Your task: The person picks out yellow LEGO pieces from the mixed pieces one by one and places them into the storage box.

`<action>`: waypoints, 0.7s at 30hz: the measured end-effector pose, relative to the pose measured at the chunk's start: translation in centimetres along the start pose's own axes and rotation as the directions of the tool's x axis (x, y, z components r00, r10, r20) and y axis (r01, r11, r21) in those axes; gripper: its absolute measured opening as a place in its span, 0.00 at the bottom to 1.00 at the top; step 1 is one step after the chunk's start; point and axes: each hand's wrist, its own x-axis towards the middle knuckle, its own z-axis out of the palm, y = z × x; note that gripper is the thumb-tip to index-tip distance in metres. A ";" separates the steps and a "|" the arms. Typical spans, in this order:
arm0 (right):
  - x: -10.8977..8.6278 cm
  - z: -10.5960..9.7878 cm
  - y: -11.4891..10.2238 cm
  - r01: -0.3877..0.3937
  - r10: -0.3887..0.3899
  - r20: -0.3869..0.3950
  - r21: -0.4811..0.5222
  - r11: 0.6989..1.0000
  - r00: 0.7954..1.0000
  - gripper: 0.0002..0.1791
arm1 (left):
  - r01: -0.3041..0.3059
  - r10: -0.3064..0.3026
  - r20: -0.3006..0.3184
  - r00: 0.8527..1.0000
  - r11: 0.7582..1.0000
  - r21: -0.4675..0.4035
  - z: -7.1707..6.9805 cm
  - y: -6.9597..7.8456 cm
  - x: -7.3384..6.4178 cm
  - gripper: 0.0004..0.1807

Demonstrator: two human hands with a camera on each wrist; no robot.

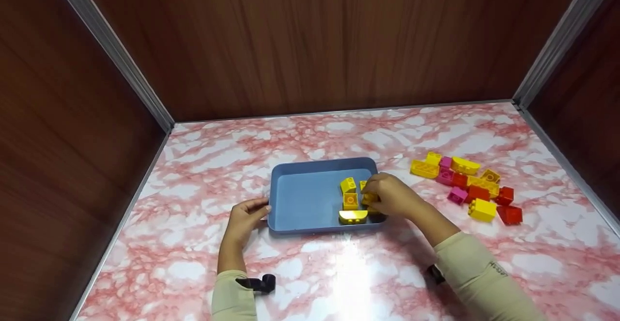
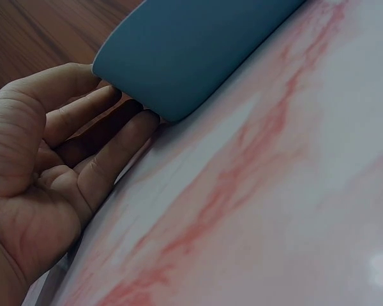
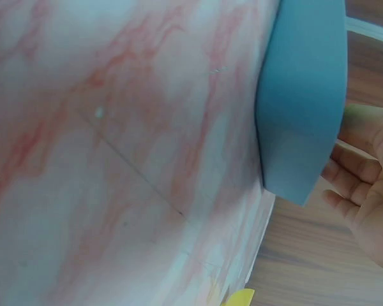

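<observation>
I find the left hand (image 1: 243, 221) touching the blue tray (image 1: 307, 200) at its left wall, fingers relaxed; the right hand (image 1: 393, 196) is at a yellow block (image 1: 370, 198) inside the tray's right end; whether it pinches, I cannot tell.

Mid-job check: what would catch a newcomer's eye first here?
Probably the bright scatter of yellow, red and pink blocks on the marbled table, right of the blue tray. Next, the yellow blocks in the tray's right part, with the right hand over some of them.
</observation>
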 end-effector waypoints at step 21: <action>-2.2 -2.7 3.2 -0.244 0.244 0.000 0.054 0.968 0.970 0.11 | 0.004 -0.004 0.002 1.000 1.000 0.001 0.0 0.0 0.0 0.18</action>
